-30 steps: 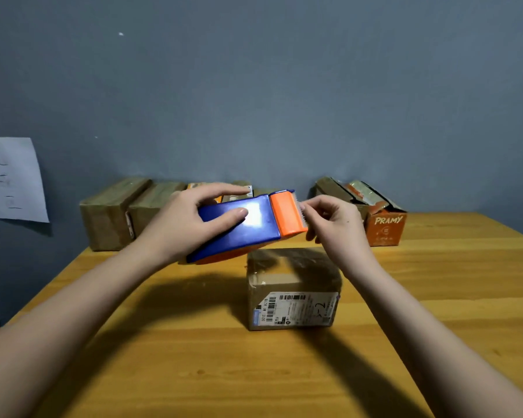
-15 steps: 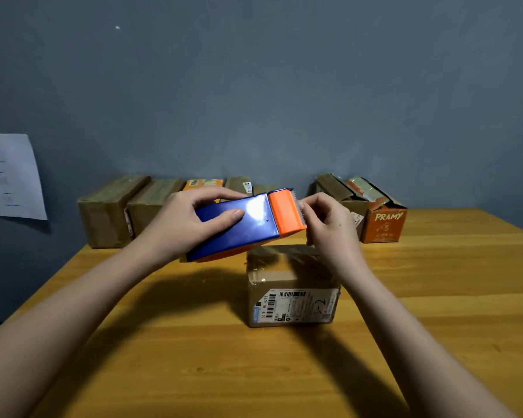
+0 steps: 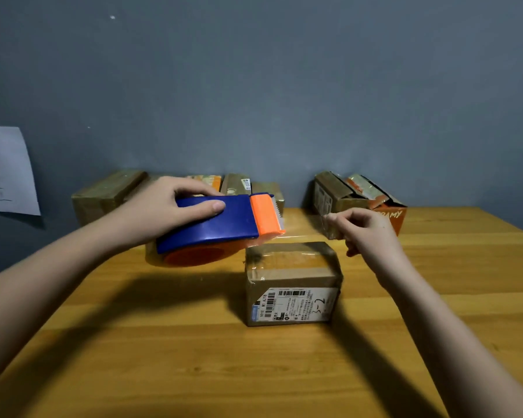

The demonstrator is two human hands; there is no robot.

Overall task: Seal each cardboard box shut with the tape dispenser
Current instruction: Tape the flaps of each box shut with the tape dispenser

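Note:
My left hand (image 3: 166,209) grips the blue and orange tape dispenser (image 3: 221,226), held in the air left of and above a small cardboard box (image 3: 293,283) on the wooden table (image 3: 194,372). The box bears a white shipping label on its near face. My right hand (image 3: 366,229) pinches the end of a clear strip of tape (image 3: 307,226) that stretches from the dispenser's orange cutter end to my fingers, above the box's far edge.
Several brown cardboard boxes (image 3: 106,193) stand in a row against the grey wall at the back left. An orange printed box (image 3: 390,217) and a brown one (image 3: 329,194) sit at the back right. A paper sheet (image 3: 6,170) hangs on the wall at left.
My right hand has moved right, away from the cutter end, drawing out a length of clear tape. The dispenser has shifted left and slightly back.

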